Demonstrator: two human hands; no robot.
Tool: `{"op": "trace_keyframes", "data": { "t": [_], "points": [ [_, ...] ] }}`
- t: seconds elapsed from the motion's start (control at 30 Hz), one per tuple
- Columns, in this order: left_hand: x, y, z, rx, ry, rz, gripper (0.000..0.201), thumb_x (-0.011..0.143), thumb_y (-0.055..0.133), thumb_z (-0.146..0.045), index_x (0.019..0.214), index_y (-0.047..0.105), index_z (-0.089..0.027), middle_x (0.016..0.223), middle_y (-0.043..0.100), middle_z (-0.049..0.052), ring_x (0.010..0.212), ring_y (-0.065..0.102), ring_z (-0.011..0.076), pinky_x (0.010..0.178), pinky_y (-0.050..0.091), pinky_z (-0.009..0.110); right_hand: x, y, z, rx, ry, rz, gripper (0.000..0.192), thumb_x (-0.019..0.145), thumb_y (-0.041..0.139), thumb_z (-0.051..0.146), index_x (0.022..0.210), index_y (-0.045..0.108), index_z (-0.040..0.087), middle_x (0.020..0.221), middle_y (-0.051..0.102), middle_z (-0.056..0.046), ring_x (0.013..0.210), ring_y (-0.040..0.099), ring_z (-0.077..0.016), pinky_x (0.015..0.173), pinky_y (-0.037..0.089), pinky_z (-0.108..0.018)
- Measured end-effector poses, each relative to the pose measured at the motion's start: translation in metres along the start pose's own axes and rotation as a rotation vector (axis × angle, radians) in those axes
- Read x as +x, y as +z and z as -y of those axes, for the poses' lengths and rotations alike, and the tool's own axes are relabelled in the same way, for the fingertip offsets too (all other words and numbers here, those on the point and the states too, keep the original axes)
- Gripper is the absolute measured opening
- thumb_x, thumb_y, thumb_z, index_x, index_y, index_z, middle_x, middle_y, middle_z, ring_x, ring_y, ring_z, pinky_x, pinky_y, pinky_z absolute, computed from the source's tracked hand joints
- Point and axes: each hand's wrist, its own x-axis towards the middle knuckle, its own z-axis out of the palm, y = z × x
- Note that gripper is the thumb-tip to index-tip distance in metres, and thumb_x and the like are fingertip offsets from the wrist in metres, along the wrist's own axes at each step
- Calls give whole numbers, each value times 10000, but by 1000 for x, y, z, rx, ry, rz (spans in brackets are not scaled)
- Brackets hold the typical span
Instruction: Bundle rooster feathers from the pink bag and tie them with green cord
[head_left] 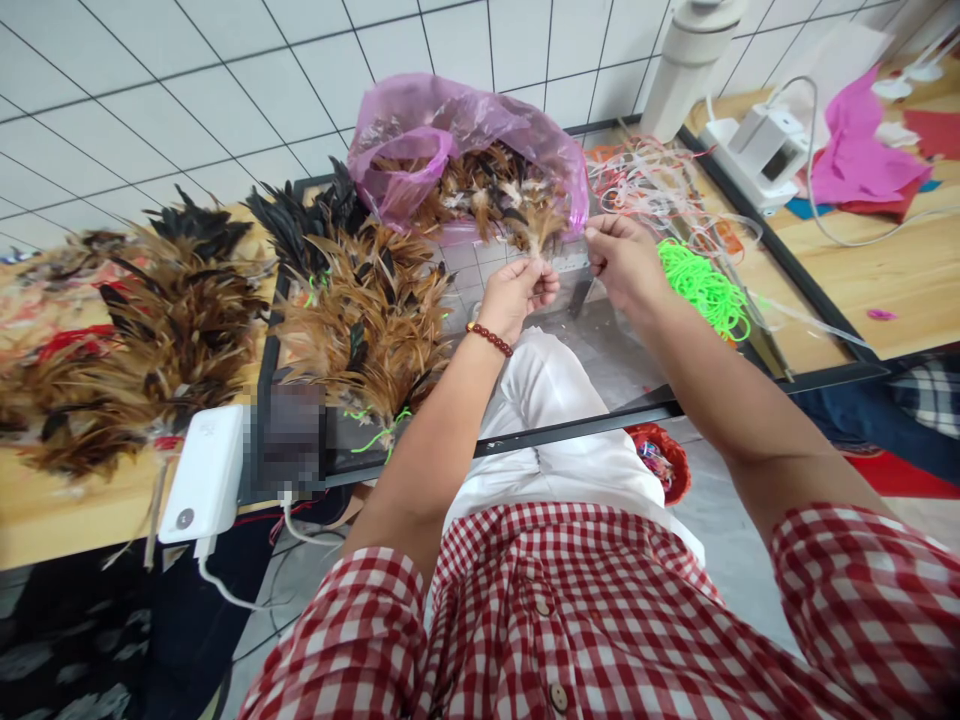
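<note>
My left hand, with a bead bracelet at the wrist, pinches the base of a small tuft of brown feathers. My right hand is closed in a pinch beside the edge of a pink plastic bag; what its fingertips hold, if anything, is too small to make out. Brown and black loose feathers fill the bag's mouth, just beyond my hands. To the left of my left forearm lies a large pile of bundled feathers, a few tied with green string.
Another feather heap covers the left of the table. A white power bank lies at the front edge. Green cord and pale strips are on the right, near a white bottle and a charger. A black frame borders the glossy panel.
</note>
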Motion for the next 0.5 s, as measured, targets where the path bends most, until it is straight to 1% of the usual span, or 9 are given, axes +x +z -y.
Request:
{"op": "trace_keyframes", "data": {
  "t": [0.07, 0.1, 0.13, 0.2, 0.27, 0.33, 0.4, 0.5],
  "points": [
    [-1, -1, -2, -16, 3, -13, 247, 901, 738, -357, 792, 624, -168, 762, 709, -3, 766, 702, 79, 732, 532, 170, -5, 5, 4, -11, 4, -7, 334, 765, 840, 487, 807, 626, 235, 649, 506, 45, 539, 404, -90, 485, 315, -255],
    [-1, -1, -3, -19, 2, -16, 248, 900, 739, -363, 796, 625, -170, 765, 712, -1, 777, 707, 82, 733, 534, 170, -9, 9, 7, -16, 0, 12, 329, 766, 843, 482, 802, 637, 228, 649, 518, 44, 545, 413, -89, 494, 324, -255],
    [-1, -2, -4, -19, -4, -12, 247, 897, 742, -363, 797, 625, -170, 763, 714, -1, 776, 710, 84, 733, 536, 171, -13, 12, 10, -12, 6, 55, 338, 763, 848, 491, 795, 645, 223, 646, 530, 43, 553, 432, -90, 505, 340, -256],
    [-2, -2, -5, -7, -33, 31, 238, 890, 752, -343, 794, 627, -164, 745, 713, -1, 741, 706, 81, 733, 541, 177, -21, 19, 18, 28, 69, 191, 397, 728, 874, 537, 764, 650, 211, 635, 555, 38, 567, 481, -95, 526, 377, -256],
    [-4, -3, -5, 20, -85, 117, 222, 885, 758, -301, 784, 630, -150, 723, 711, 1, 686, 695, 74, 735, 550, 190, -27, 23, 24, 91, 184, 329, 469, 654, 915, 574, 727, 646, 197, 625, 588, 26, 564, 513, -101, 531, 410, -257],
    [-5, -3, -4, 42, -130, 200, 199, 880, 761, -262, 783, 642, -135, 720, 718, 7, 656, 692, 74, 746, 559, 206, -30, 24, 26, 151, 274, 397, 499, 594, 950, 564, 701, 650, 180, 611, 606, 15, 548, 519, -103, 521, 428, -259],
    [-5, -4, -2, 43, -143, 248, 183, 871, 774, -265, 815, 668, -127, 764, 744, 21, 673, 707, 80, 779, 569, 222, -30, 23, 25, 192, 301, 380, 479, 571, 976, 503, 681, 655, 165, 589, 602, 16, 528, 507, -95, 502, 427, -252],
    [-3, -6, 1, 21, -139, 277, 219, 854, 799, -323, 883, 700, -130, 855, 780, 46, 760, 740, 96, 868, 575, 247, -27, 22, 22, 204, 271, 305, 425, 577, 988, 396, 650, 646, 155, 578, 594, 28, 509, 480, -72, 477, 406, -230]
  ]
}}
